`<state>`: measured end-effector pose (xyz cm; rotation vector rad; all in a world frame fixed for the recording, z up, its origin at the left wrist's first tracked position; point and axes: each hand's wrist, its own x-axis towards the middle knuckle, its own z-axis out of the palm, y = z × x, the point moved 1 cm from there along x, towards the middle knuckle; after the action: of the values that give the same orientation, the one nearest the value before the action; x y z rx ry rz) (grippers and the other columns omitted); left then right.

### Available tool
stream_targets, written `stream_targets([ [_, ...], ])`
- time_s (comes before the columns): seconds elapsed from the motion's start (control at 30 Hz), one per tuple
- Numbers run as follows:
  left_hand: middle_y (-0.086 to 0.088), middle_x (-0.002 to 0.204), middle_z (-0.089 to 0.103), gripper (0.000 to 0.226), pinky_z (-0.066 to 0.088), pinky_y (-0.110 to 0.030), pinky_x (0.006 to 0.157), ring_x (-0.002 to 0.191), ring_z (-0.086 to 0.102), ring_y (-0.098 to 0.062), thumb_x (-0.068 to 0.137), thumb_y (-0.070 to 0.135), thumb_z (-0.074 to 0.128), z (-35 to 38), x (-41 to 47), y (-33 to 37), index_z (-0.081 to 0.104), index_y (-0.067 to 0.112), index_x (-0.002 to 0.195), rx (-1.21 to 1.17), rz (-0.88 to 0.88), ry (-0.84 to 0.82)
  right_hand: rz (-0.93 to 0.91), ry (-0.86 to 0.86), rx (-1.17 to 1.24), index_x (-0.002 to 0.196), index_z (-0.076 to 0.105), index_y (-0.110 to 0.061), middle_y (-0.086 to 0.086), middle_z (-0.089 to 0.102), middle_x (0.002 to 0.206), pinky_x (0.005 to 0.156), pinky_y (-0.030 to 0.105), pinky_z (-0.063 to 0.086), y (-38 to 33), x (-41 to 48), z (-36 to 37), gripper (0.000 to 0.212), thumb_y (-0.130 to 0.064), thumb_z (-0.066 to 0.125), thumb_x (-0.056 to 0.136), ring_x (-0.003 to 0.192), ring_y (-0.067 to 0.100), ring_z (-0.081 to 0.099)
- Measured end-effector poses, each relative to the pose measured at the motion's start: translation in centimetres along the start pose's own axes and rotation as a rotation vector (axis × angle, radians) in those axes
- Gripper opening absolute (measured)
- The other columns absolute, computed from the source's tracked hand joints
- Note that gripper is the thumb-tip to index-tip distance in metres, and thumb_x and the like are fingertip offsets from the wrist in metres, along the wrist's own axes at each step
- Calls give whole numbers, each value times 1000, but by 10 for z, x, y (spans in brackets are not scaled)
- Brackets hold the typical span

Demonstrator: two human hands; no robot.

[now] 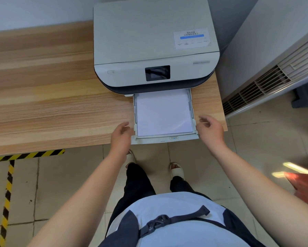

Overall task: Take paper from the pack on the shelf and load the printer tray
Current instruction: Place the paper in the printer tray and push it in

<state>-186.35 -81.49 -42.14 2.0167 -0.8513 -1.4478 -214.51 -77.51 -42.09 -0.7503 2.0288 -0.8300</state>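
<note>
Head view: smooth white paper [163,114] flat in rectangular plastic tray [164,139]

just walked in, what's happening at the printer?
A person stands at the wooden table in front of the printer. Its paper tray is pulled out, with a stack of white paper lying flat in it. The left hand is at the tray's left edge, the right hand just off its right edge. Both hands are empty; the likely next step is pushing the tray in.
</note>
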Motion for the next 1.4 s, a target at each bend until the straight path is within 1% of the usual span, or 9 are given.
stream_targets([
  [0.1,-5,114,68,38,55,-36,90,103,66,-20,97,13,57,-3,21,24,58,14,135,-159,-95,-55,76,-21,72,128,60,-15,1,61,125,74,20,52,-21,24,-2,41,-6,48,91,96,14,60],
  [0.2,-1,114,65,42,46,-35,107,101,62,-11,101,19,52,0,34,42,48,13,143,-211,-102,-146,172,-98,155,135,54,-16,3,58,133,83,27,51,-37,41,3,44,-8,46,92,108,16,58],
  [0.27,-4,127,63,43,38,-35,115,113,59,-16,104,26,46,4,38,51,46,14,146,-225,-120,-188,222,-160,196,139,51,-15,4,59,129,74,26,49,-43,46,7,47,-9,47,92,97,14,58],
  [0.37,-10,142,57,44,33,-39,119,133,51,-24,104,32,43,9,44,55,47,15,145,-233,-143,-227,240,-184,217,139,51,-16,7,58,133,78,29,47,-47,49,11,50,-10,50,89,108,20,55],
  [0.57,-8,142,58,47,30,-39,120,136,48,-25,103,37,45,9,48,54,47,15,145,-227,-157,-244,300,-193,269,139,51,-15,7,62,123,78,30,51,-49,47,11,46,-14,51,92,116,25,58],
  [0.7,-11,141,59,45,31,-41,119,135,49,-27,102,37,46,8,49,56,49,16,142,-232,-161,-243,337,-189,331,132,54,-7,14,61,130,104,45,43,-55,45,12,37,-17,44,98,117,26,56],
  [0.97,-5,143,58,39,33,-42,118,134,50,-24,104,39,44,12,43,58,50,23,139,-141,-150,-252,337,-262,326,148,34,-21,6,53,142,113,44,33,-51,51,13,53,-45,35,101,130,24,46],
  [1.23,-2,139,61,28,37,-40,111,132,50,-21,103,40,46,9,40,61,52,27,127,-169,-178,-253,300,-288,345,149,33,-23,4,50,144,112,41,33,-46,49,13,53,-43,37,100,129,21,45],
  [1.4,-5,144,56,46,38,-39,113,130,52,-24,104,35,45,3,40,57,45,18,147,-225,-139,-263,286,-307,436,146,41,-22,2,52,142,111,42,36,-35,46,1,50,-42,42,100,128,21,48],
])
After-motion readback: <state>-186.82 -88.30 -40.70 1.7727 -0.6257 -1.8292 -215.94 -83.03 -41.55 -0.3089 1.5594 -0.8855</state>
